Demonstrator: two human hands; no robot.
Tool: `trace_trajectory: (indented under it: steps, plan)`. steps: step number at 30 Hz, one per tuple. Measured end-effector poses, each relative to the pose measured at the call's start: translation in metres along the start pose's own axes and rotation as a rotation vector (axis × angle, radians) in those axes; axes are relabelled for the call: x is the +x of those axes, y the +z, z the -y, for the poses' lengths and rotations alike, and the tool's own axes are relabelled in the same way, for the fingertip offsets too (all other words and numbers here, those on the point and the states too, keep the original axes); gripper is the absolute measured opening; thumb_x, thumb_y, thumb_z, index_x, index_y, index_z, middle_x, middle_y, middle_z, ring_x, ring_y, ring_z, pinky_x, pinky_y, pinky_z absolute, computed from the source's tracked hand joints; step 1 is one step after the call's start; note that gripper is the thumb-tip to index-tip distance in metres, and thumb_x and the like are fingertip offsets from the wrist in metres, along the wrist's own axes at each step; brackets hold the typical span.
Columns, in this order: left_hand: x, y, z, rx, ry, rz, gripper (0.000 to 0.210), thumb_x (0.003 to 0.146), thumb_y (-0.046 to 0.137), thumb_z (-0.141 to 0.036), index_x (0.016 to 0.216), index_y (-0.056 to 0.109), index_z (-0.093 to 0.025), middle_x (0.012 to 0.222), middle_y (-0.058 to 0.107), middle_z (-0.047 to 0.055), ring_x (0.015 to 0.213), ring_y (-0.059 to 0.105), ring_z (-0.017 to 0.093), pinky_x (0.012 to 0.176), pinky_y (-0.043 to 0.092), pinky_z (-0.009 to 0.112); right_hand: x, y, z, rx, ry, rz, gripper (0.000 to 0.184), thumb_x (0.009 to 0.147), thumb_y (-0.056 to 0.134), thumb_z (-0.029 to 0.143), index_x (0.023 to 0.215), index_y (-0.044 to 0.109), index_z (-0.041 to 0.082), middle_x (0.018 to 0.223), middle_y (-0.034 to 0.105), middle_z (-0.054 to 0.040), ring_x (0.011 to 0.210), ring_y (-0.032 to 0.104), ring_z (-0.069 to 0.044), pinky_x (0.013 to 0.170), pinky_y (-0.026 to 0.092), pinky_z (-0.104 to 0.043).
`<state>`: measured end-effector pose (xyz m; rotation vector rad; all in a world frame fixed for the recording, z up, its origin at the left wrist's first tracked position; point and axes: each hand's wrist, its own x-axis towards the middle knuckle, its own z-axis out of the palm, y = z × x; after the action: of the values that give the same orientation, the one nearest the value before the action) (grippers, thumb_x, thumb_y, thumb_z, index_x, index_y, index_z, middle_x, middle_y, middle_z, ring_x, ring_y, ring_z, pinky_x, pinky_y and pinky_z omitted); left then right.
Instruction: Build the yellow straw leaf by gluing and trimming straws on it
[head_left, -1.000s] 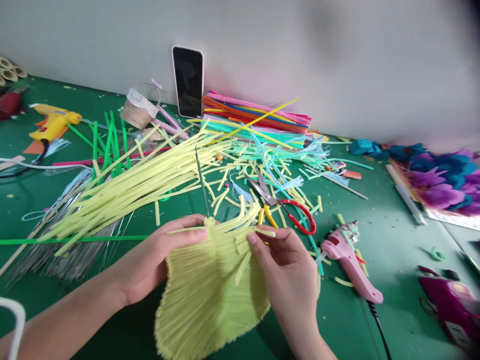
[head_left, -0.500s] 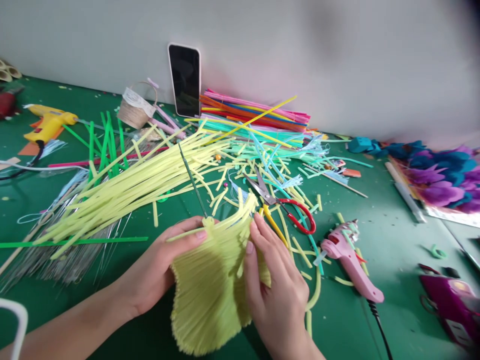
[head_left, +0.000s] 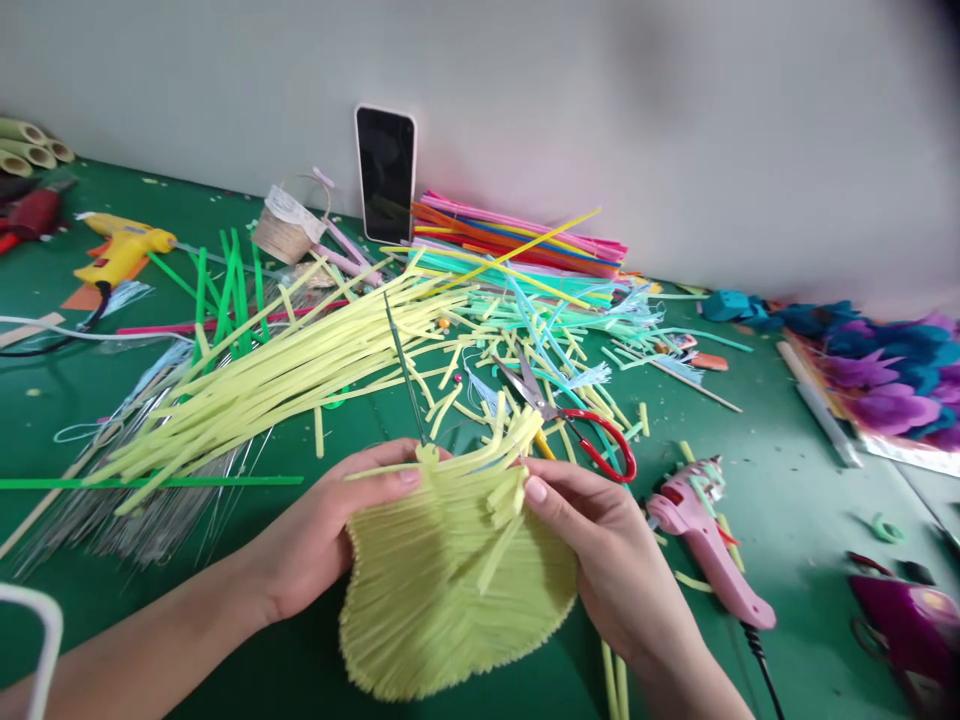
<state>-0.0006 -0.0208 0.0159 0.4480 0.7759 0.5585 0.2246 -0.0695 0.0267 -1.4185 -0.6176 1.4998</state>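
Note:
A broad, ribbed leaf shape (head_left: 420,610) made of pale yellow-green pipe cleaners is held up between my hands. My left hand (head_left: 322,525) is closed on its upper left edge, thumb on top and the other fingers behind. A thin dark green stem (head_left: 403,365) rises from the top beside those fingers. At the upper right, my right hand (head_left: 600,540) pinches the leaf's edge between thumb and fingers, close to short loose-ended pipe cleaner strips (head_left: 508,495). Red-handled scissors (head_left: 600,440) lie just beyond my right hand.
A long pile of yellow-green pipe cleaners (head_left: 292,375) covers thin metal wires (head_left: 142,515). Cut scraps surround the scissors. A pink glue gun (head_left: 709,545) lies at right, a yellow one (head_left: 124,250) at far left. A phone (head_left: 386,175) leans on the wall beside coloured pipe cleaner bundles (head_left: 525,235).
My right hand has moved right and turned, uncovering the leaf's right half and the short strips. My left hand keeps its hold. The view has shifted slightly.

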Motion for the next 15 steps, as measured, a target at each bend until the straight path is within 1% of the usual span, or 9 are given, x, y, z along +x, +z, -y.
trace_trajectory:
  steps: [4, 7, 9, 11, 13, 15]
  plan:
    - [0.002, -0.001, 0.002, 0.005, -0.006, 0.01, 0.02, 0.09, 0.065, -0.025, 0.107, 0.074, -0.022, 0.105, 0.077, 0.005, 0.091, 0.071, 0.018, 0.082, 0.051, 0.026, 0.003, 0.004, -0.003, -0.054, -0.055, -0.029, 0.019, 0.068, 0.088, 0.039, 0.08, 0.08, 0.026, 0.08, 0.078, -0.0006, 0.071, 0.068, -0.013, 0.065, 0.051, -0.019]
    - [0.002, -0.002, 0.002, 0.024, -0.003, 0.007, 0.02, 0.089, 0.065, -0.026, 0.107, 0.073, -0.021, 0.103, 0.077, 0.005, 0.089, 0.07, 0.018, 0.08, 0.051, 0.026, 0.003, 0.007, -0.004, -0.121, -0.11, -0.048, 0.017, 0.069, 0.087, 0.038, 0.077, 0.079, 0.026, 0.077, 0.076, 0.0013, 0.068, 0.064, -0.01, 0.062, 0.048, -0.017]
    - [0.002, -0.002, 0.002, 0.024, -0.008, 0.005, 0.02, 0.088, 0.066, -0.026, 0.107, 0.073, -0.021, 0.102, 0.077, 0.005, 0.088, 0.071, 0.019, 0.08, 0.052, 0.026, 0.002, 0.008, -0.004, -0.139, -0.115, -0.055, 0.017, 0.069, 0.087, 0.039, 0.076, 0.078, 0.025, 0.077, 0.075, 0.0017, 0.066, 0.062, -0.01, 0.061, 0.047, -0.017]
    - [0.003, -0.003, 0.001, 0.019, -0.017, -0.003, 0.02, 0.088, 0.067, -0.026, 0.106, 0.073, -0.022, 0.103, 0.077, 0.005, 0.087, 0.071, 0.018, 0.08, 0.052, 0.026, 0.002, 0.005, -0.002, -0.13, -0.067, -0.024, 0.02, 0.068, 0.088, 0.039, 0.079, 0.079, 0.024, 0.078, 0.075, 0.0009, 0.068, 0.063, -0.011, 0.062, 0.047, -0.018]
    - [0.003, -0.003, 0.0, 0.021, -0.023, -0.015, 0.02, 0.088, 0.067, -0.025, 0.106, 0.073, -0.022, 0.105, 0.077, 0.005, 0.088, 0.071, 0.018, 0.08, 0.052, 0.026, 0.003, 0.0, 0.0, -0.088, 0.019, 0.054, 0.026, 0.067, 0.089, 0.039, 0.086, 0.079, 0.024, 0.081, 0.076, -0.0008, 0.073, 0.066, -0.014, 0.067, 0.05, -0.021]
    - [0.004, -0.003, 0.0, 0.032, -0.03, -0.021, 0.02, 0.087, 0.068, -0.026, 0.106, 0.073, -0.022, 0.106, 0.076, 0.005, 0.089, 0.071, 0.019, 0.081, 0.052, 0.026, 0.006, -0.006, 0.003, -0.023, 0.072, 0.132, 0.031, 0.072, 0.085, 0.043, 0.096, 0.078, 0.024, 0.085, 0.076, -0.0033, 0.079, 0.067, -0.017, 0.075, 0.052, -0.026]
